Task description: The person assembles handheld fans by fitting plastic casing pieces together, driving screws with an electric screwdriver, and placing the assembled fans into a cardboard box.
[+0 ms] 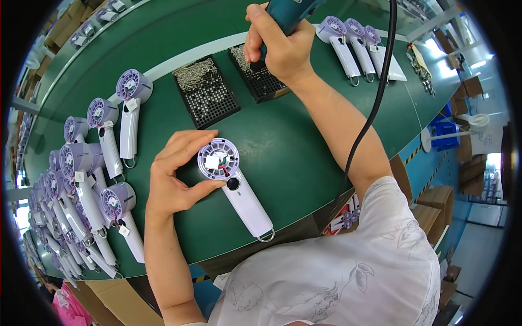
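Note:
A lilac handheld fan (249, 209) lies on the green tabletop, its round head open and its wires and a white connector showing. My left hand (173, 171) grips that head between thumb and fingers. The fan's handle points toward me and slightly right, with a wire loop at its end. My right hand (292, 52) is wrapped round a teal electric screwdriver (290, 15), held over the right-hand black screw tray (265, 89); its tip is partly hidden by my fingers. Beside it is a second black tray (220, 113), with small screws heaped at its far end and set in its holes.
Many similar fans (87, 201) crowd the table's left side. A few more fans (343, 54) lie at the far right. A black cable (375, 111) hangs down past my right forearm. Cardboard boxes (435, 204) stand beyond the table's right edge.

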Available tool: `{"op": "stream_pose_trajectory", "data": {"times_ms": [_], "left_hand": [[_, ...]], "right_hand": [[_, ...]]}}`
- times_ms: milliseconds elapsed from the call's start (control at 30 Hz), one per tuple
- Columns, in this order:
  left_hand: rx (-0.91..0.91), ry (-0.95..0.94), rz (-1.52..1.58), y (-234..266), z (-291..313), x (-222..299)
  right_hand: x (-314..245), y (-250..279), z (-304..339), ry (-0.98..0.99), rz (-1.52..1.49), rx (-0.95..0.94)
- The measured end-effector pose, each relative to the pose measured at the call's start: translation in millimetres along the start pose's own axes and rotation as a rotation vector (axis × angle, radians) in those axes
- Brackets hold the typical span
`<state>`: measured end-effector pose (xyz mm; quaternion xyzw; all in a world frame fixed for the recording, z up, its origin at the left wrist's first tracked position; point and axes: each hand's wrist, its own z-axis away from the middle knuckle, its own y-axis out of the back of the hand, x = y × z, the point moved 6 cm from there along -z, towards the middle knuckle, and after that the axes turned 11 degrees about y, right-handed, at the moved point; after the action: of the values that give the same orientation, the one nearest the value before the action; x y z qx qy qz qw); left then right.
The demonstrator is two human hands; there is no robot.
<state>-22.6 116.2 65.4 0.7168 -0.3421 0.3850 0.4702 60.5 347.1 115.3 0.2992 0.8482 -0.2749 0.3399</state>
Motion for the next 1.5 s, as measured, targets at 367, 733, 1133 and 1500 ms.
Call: {"op": "stream_pose_trajectory", "data": {"times_ms": [367,733,1133,1500], "left_hand": [[0.037,0.17,0.198,-3,7,-11],[0.031,0.071,0.077,2,5,0],[0.041,0.081,0.053,2,9,2],[0.045,0.043,0.061,6,0,-1]], "right_hand": [[3,-4,-3,0.102,0.067,-0.11],[-68,-38,10,0.022,-0.27,0.026],[-77,-74,49,0.166,-0.368,-0.518],[-62,-80,49,0.159,-0.321,-0.526]]}}
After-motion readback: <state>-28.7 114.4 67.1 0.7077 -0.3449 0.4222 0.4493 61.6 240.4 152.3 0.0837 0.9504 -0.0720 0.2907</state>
